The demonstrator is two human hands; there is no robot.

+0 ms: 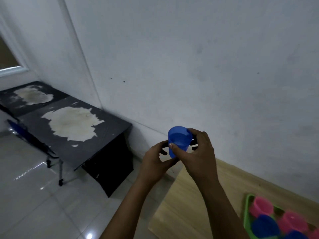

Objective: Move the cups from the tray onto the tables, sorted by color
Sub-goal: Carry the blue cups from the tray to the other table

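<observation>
Right hand [200, 152]: thumb and fingers curled around a blue cup [179, 141], held upright in the air beyond the corner of the wooden table [188, 200]. Left hand [155, 163]: fingers curled at the cup's lower side, thumb under its base; contact appears made. Green tray [247, 214] sits on the wooden table at lower right, holding pink cups [262, 206] and further blue cups [265, 225]. Black table [110, 121], surface worn to pale patches, stands against the wall at left.
</observation>
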